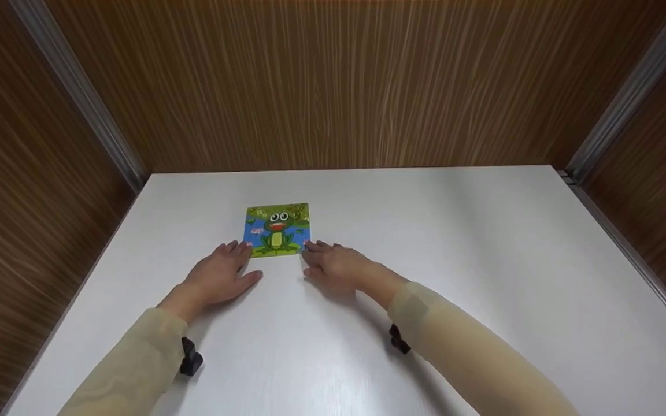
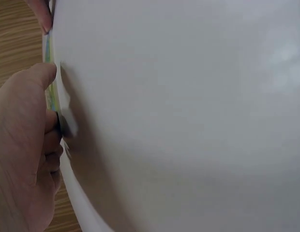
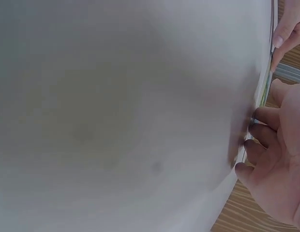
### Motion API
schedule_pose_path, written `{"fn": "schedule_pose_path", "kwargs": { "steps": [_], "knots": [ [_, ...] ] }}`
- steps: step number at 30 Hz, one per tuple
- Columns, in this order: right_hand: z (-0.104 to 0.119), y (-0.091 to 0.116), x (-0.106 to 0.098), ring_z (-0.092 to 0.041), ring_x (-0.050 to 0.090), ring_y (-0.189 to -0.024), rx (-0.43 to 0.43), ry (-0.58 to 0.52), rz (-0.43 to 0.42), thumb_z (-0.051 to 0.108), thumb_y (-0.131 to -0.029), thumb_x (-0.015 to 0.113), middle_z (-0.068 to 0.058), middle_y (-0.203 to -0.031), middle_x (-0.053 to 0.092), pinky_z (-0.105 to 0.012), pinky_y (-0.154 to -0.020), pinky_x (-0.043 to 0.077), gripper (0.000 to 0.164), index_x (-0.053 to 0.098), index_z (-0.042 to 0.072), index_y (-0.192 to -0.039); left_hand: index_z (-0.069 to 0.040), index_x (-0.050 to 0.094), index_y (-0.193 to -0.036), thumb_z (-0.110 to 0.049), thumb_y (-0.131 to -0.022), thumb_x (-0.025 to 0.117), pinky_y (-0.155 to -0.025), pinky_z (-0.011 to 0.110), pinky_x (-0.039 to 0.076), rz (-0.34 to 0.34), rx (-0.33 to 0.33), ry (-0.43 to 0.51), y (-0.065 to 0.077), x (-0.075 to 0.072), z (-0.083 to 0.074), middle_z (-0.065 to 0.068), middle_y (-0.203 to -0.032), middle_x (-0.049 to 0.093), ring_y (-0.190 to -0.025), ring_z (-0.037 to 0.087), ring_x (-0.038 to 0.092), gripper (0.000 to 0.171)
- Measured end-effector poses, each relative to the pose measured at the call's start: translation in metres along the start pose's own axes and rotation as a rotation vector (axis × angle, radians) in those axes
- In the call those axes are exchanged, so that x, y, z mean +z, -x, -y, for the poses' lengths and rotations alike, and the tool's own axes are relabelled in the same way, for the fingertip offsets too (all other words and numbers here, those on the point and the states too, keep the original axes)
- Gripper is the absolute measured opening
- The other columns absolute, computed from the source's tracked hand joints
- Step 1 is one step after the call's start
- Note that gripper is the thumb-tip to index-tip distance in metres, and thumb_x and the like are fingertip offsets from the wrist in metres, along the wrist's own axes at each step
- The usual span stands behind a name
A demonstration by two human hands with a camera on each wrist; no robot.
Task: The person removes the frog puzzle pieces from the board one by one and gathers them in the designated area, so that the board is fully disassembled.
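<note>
A square, flat picture board (image 1: 277, 229) with a green frog on a blue and green background lies on the white table. My left hand (image 1: 219, 274) rests palm down at its lower left corner, fingertips on the edge and thumb spread toward me. At the opposite lower corner, the fingertips of my right hand (image 1: 336, 264) touch the edge, the fingers loosely extended. In the left wrist view the board (image 2: 54, 96) shows only as a thin coloured strip beside my left hand (image 2: 24, 121). The right wrist view has my right hand (image 3: 280, 140) with its fingertips against the tabletop.
The white table (image 1: 425, 231) stretches away on all sides of the board. Brown wood-grain panels (image 1: 333, 86) enclose it at the back and both sides, with metal strips in the corners. A black clip-like device (image 1: 191, 357) hangs under each sleeve.
</note>
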State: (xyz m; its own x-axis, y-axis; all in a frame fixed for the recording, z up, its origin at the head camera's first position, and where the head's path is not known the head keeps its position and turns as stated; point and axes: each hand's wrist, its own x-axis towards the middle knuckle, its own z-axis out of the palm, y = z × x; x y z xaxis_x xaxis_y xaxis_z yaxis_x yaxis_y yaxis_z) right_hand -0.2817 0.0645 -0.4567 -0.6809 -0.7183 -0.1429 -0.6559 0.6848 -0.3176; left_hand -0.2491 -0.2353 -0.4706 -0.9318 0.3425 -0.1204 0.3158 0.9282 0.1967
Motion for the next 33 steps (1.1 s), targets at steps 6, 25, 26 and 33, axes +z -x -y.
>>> {"fn": "schedule_pose_path", "kwargs": {
  "steps": [6,25,26,33],
  "knots": [
    [-0.008,0.016,0.002,-0.033,0.028,-0.158,0.014,0.021,0.017,0.037,-0.115,0.045,-0.011,-0.172,0.030,-0.053,-0.127,0.025,0.057,0.042,0.007,-0.163,0.007,0.039,-0.160,-0.053,-0.109,0.049,-0.124,0.058,0.029,-0.020,0.040,-0.011,-0.001,0.006,-0.013,0.027,-0.165,0.039,-0.154,0.047,0.032,0.080],
    [-0.037,0.090,0.004,-0.041,0.036,-0.154,-0.053,-0.002,-0.070,0.031,-0.113,0.053,-0.018,-0.166,0.040,-0.061,-0.122,0.031,0.054,0.050,0.000,-0.157,0.006,0.045,-0.157,-0.055,-0.107,0.051,-0.128,0.049,0.025,-0.060,0.174,-0.030,0.002,0.022,-0.072,0.021,-0.163,0.044,-0.155,0.037,0.037,0.079],
    [-0.038,0.094,0.005,-0.041,0.036,-0.154,-0.049,-0.007,-0.071,0.032,-0.113,0.053,-0.018,-0.166,0.040,-0.060,-0.122,0.031,0.054,0.050,0.000,-0.157,0.006,0.045,-0.157,-0.055,-0.107,0.051,-0.128,0.049,0.025,-0.059,0.178,-0.023,0.003,0.022,-0.075,0.020,-0.163,0.044,-0.155,0.037,0.037,0.079],
    [-0.045,0.121,0.011,-0.043,0.038,-0.152,-0.043,-0.022,-0.095,0.032,-0.113,0.053,-0.019,-0.165,0.042,-0.061,-0.122,0.031,0.053,0.052,0.000,-0.155,0.004,0.045,-0.158,-0.057,-0.107,0.048,-0.128,0.048,0.025,-0.059,0.226,-0.019,0.005,0.030,-0.093,0.020,-0.164,0.044,-0.155,0.035,0.036,0.080]
  ]
}}
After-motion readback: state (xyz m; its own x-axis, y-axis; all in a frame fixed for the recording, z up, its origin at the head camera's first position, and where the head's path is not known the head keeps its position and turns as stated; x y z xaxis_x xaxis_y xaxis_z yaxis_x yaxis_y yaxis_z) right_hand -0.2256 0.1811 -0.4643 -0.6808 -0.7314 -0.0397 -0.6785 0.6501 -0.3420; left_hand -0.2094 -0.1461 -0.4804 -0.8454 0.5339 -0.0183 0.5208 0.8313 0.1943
